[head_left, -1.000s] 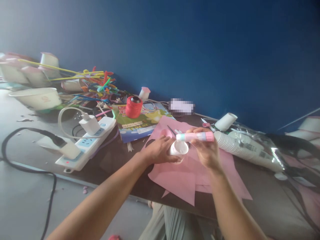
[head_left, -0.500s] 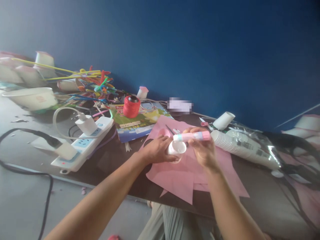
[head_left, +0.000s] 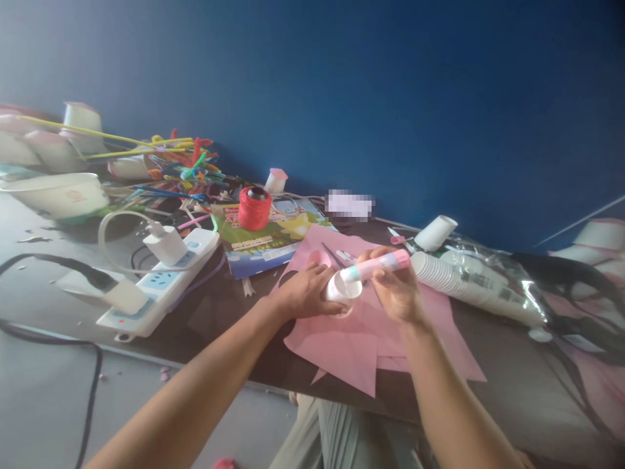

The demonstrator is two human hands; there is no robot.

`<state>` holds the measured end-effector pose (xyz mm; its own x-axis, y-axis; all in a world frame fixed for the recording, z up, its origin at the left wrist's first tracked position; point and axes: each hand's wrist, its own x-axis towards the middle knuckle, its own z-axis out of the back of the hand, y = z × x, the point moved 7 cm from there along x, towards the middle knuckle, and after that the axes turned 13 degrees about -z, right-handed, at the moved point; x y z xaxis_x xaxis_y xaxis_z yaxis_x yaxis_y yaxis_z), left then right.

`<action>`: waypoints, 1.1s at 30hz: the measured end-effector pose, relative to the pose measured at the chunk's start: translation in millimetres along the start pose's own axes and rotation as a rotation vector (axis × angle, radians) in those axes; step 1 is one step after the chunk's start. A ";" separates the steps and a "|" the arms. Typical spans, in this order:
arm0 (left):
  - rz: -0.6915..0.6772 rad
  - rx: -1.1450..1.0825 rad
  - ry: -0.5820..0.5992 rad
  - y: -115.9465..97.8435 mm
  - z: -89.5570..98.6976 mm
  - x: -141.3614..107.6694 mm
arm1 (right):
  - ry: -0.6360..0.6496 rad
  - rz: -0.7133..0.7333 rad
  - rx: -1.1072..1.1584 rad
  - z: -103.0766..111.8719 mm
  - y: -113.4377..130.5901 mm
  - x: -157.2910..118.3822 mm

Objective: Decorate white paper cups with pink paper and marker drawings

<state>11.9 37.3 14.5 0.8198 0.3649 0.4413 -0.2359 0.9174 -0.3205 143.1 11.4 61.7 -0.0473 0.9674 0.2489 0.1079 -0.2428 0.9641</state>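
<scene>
The brown worktop bears the whole spread, and the pink sheets lie flat on it right beneath both hands, overlapping, perhaps as stock and as something to work over. To the right, the plastic-wrapped stack of paper cups lies on its side with its open mouths turned towards the hands, which would make a cup easy to draw out. The power strip lies aslant on the left, and the booklet lies flat behind the hands, its cover bearing the spool of red thread, which stands upright on its end. The left hand has its grip curled partway closed around the side of a white paper cup, thumb along the near side and fingers on the far side; the open mouth is left free, seemingly so that the cup is steadied and its inside can be reached. The right hand has its grip pinched closed on the pink end of a glue stick. The stick slants down to the left, out beyond the fingertips, its pale end at the mouth of the cup; whether it touches the wall there, I cannot tell.
</scene>
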 end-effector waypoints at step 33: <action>0.036 -0.001 0.034 2.8 -2.4 -1.2 | 0.110 -0.258 0.043 3.9 -9.2 0.9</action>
<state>11.6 39.0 11.0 0.8281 0.3919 0.4009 -0.2650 0.9038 -0.3360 145.9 14.7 52.6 -0.1859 0.9825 0.0070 0.1198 0.0156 0.9927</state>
